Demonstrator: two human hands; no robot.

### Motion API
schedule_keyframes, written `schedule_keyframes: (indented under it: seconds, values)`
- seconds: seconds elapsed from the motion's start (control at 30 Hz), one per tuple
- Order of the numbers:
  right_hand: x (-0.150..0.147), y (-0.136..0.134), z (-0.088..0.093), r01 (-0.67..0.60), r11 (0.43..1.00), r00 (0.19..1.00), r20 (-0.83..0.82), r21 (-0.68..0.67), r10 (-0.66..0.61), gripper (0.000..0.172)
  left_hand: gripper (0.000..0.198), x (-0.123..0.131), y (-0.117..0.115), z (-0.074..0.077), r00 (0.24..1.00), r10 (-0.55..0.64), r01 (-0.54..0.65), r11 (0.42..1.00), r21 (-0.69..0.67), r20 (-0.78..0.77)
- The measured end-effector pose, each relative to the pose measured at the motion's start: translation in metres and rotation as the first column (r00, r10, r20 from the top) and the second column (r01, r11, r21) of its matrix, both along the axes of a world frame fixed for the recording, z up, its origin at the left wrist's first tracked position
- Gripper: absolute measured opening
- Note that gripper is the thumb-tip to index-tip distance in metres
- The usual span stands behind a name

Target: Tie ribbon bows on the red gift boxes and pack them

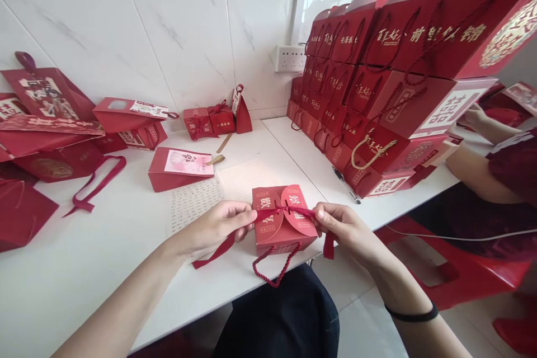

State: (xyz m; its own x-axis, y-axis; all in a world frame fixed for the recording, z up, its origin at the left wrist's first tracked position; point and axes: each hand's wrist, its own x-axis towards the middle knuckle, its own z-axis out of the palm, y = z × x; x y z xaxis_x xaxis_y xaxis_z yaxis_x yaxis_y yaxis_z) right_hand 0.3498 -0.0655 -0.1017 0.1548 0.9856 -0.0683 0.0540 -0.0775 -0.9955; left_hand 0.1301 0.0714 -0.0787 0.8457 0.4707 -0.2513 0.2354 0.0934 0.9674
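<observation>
A small red gift box (268, 238) with gold lettering stands at the table's front edge, its rounded top flaps folded together. A dark red ribbon (302, 212) runs across the top, crossed at the middle. My left hand (224, 221) pinches one side of the ribbon at the box's left edge, and a loose tail hangs down below the fingers. On the right, my right hand (342, 226) pinches the other side, with a short end dangling beneath. A twisted cord handle (277, 281) droops over the box's front.
Stacked red boxes (361, 89) with cord handles rise along the right side, a pen (347, 185) beside them. A red box with a pink card (182, 170) lies left, near printed sheets (197, 201). More red boxes (54, 159) crowd the far left. Another person's arm (474, 165) shows at right.
</observation>
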Motion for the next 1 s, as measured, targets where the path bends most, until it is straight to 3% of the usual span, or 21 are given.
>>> schedule_keyframes:
  seconds: [0.17,0.33,1.0]
  values:
    - [-0.009,0.005,-0.008,0.024,1.000,0.967,-0.253,0.015,-0.020,0.045,0.037,0.004,-0.001,-0.021,0.988,0.041,-0.014,0.984,-0.176,0.150]
    - [-0.014,0.009,-0.025,0.074,0.996,0.905,-0.422,0.051,-0.046,0.045,0.039,0.006,0.002,-0.029,0.966,0.053,-0.021,0.992,-0.128,0.252]
    - [-0.014,0.014,-0.031,0.129,0.987,0.875,-0.480,0.090,-0.071,0.044,0.037,0.009,0.007,-0.040,0.930,0.036,0.030,0.985,-0.172,0.367]
